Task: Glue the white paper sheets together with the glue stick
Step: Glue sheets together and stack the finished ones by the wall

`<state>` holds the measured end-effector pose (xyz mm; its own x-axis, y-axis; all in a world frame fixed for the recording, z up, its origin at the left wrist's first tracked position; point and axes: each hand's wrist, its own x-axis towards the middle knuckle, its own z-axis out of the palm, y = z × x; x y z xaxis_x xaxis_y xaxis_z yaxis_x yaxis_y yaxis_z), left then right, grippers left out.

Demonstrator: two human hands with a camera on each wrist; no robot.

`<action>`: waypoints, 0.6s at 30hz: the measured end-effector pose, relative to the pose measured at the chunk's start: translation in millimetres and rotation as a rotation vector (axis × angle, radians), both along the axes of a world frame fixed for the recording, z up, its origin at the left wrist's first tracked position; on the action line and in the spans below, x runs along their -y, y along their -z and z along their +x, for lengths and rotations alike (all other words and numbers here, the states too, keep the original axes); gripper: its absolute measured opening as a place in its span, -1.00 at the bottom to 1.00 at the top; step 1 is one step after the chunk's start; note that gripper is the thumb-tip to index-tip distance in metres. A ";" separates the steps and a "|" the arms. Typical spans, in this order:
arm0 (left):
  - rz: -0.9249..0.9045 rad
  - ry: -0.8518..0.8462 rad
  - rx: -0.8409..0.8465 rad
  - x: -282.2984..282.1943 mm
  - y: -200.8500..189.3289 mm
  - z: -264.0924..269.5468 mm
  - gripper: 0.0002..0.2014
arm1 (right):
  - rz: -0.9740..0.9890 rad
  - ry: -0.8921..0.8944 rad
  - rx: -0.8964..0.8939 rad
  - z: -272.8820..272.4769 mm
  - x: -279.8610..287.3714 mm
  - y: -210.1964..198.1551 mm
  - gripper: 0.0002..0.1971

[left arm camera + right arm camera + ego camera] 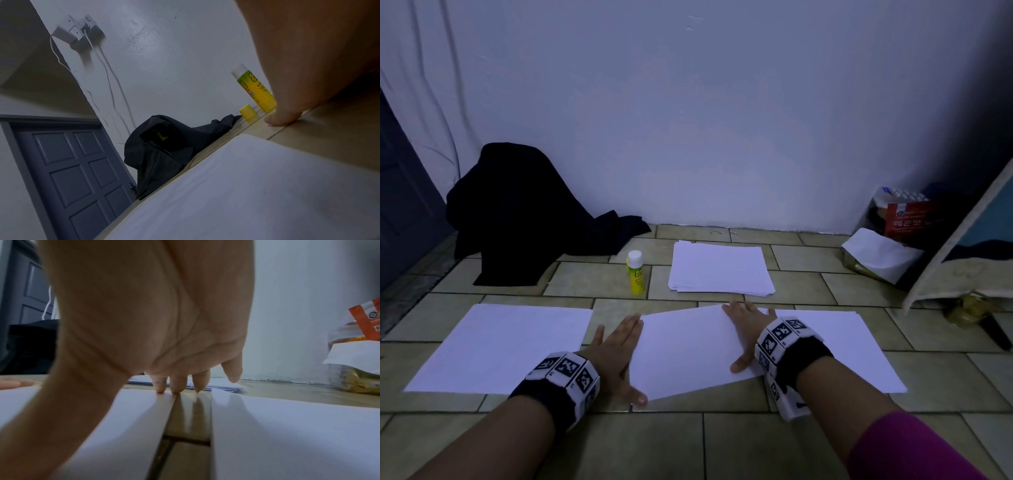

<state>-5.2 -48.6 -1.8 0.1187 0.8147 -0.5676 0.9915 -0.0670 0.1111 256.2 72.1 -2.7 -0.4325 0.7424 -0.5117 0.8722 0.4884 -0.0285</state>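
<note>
Tiled floor (599, 277) below a pale wall holds three sheets; the middle sheet (688, 349) lies askew between flat, splayed hands, left hand (616, 346) at its edge, right hand (743, 332) pressing its far corner. Thin and floppy, it likely slides easily; edges suit handling. The glue stick (635, 273) stands upright beyond, uncapped.

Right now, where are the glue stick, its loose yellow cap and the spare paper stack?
glue stick (635, 277): head view, on its yellow label.
yellow cap (248, 112): left wrist view, on its side.
paper stack (719, 269): head view, middle of top sheet.
</note>
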 end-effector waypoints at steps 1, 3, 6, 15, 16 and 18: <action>-0.002 0.000 0.001 -0.1 0.4 0.0 0.32 | -0.003 -0.006 0.000 0.5 -0.4 -0.1 0.33; -0.008 -0.004 0.004 -0.4 0.9 -0.2 0.32 | -0.017 -0.023 0.008 2.0 -1.1 -1.3 0.36; -0.011 -0.002 -0.010 -0.7 1.7 -0.5 0.33 | -0.018 -0.058 0.032 3.1 -3.1 -4.0 0.40; 0.010 -0.026 -0.044 -0.7 7.0 0.8 0.39 | 0.005 -0.021 -0.046 3.7 3.3 -12.5 0.40; 0.010 -0.028 -0.050 -0.8 7.0 1.3 0.39 | -0.003 -0.019 -0.043 2.6 4.8 -16.3 0.40; 0.012 -0.032 -0.052 -0.6 6.4 2.3 0.39 | -0.001 -0.019 -0.045 -1.2 7.1 -23.2 0.42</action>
